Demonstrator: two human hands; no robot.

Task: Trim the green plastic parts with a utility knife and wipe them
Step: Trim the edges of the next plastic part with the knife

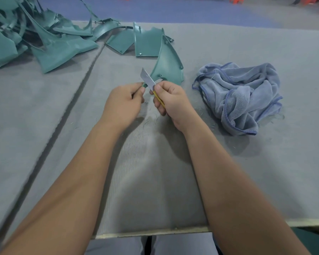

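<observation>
Soft, even light; faint shadows under the forearms on the desk [247,172]; edges bend, far background blurred.

- Left hand [123,103] and right hand [170,100]: both bare, with no gloves, rings or watch showing.
- Forearms: bare along their whole visible length, no sleeves in view.
- Grey-blue cloth trousers [175,243] cover the lap at the bottom edge.

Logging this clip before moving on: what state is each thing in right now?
Green part: near tip pinched by the left hand, not lying flat.
Utility knife: blade out, at the part's tip.
Left hand: pinching the part.
Right hand: gripping the knife.
Blue cloth: crumpled, untouched.
Pile of green parts: heaped far left.
</observation>
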